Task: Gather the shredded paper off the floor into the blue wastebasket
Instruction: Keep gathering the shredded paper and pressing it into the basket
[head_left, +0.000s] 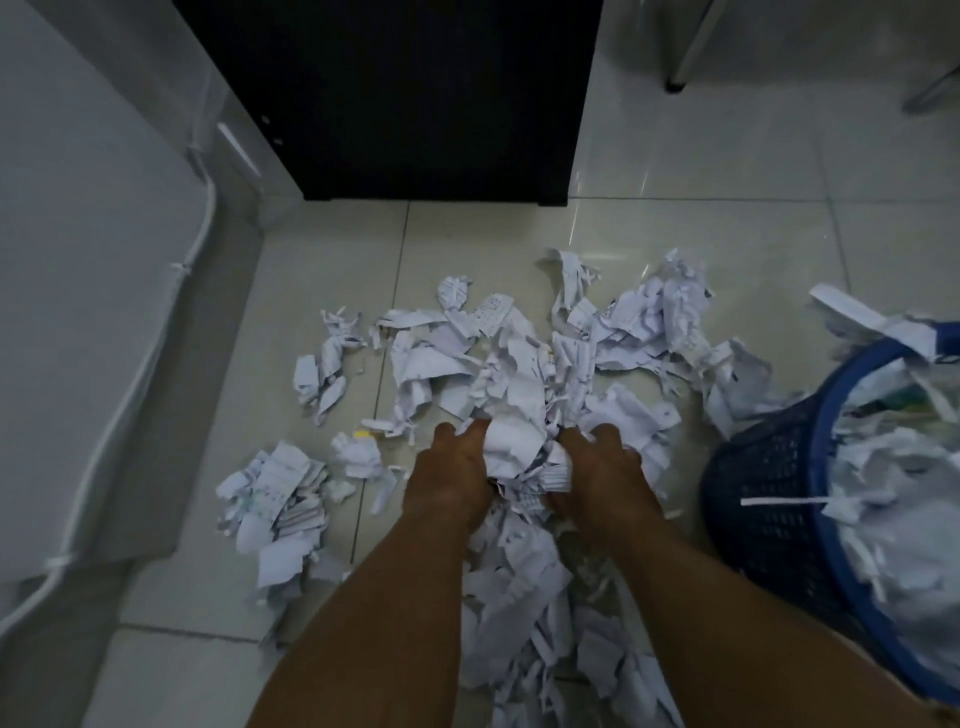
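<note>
My left hand (452, 467) and right hand (597, 467) are curled in toward each other. They squeeze a wad (511, 447) of scraps between them, just left of the blue wastebasket (763, 493).

The wastebasket is already heaped, with strips hanging over its rim, so I judge a good share is done. Plenty of shredded paper (649, 322) is left, though. The main heap lies around my hands and reaches right up to the wastebasket's wall, and smaller clumps sit well to its left. I reckon several more handfuls remain.

The floor (675, 234) is pale glossy tile. A black cabinet (389, 93) stands beyond the heap, up and left of the wastebasket. A white cable (130, 374) runs along the wall on the side farthest from the wastebasket. Metal furniture legs (691, 52) show beyond it.
</note>
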